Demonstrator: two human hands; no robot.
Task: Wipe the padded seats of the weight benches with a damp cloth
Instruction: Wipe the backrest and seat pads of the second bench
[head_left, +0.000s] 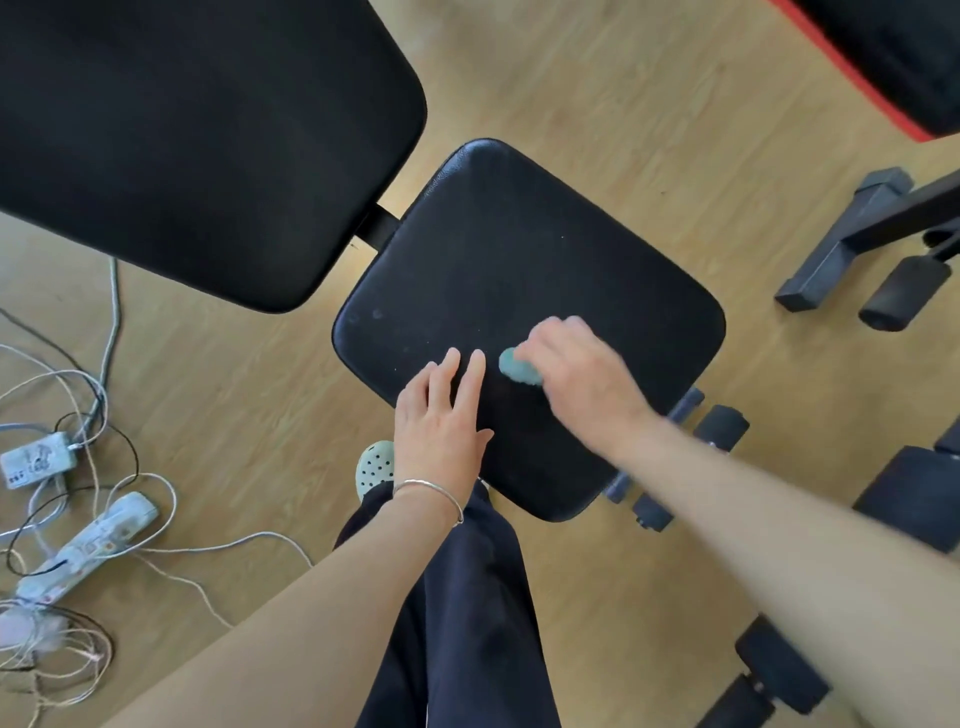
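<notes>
Your right hand (576, 374) is bunched over the cloth (517, 368), fingers curled round it, pressing it onto the seat (519, 249) of the bench, toward the seat's near edge. Motion blur smears that hand. The cloth is mostly hidden under it, and only a pale green lump shows at the hand's left side.

Your left hand (441, 421) lies flat on the seat by its near-left edge, fingers straight and slightly spread, just beside the cloth but apart from it. A bracelet (431, 491) circles that wrist.

The back pad (182, 130) runs off the top and left of the view. Only the toe of a shoe (375, 465) shows past your trouser leg (467, 623). A second bench (883, 62), trimmed in red, is cut off at the upper right corner.
</notes>
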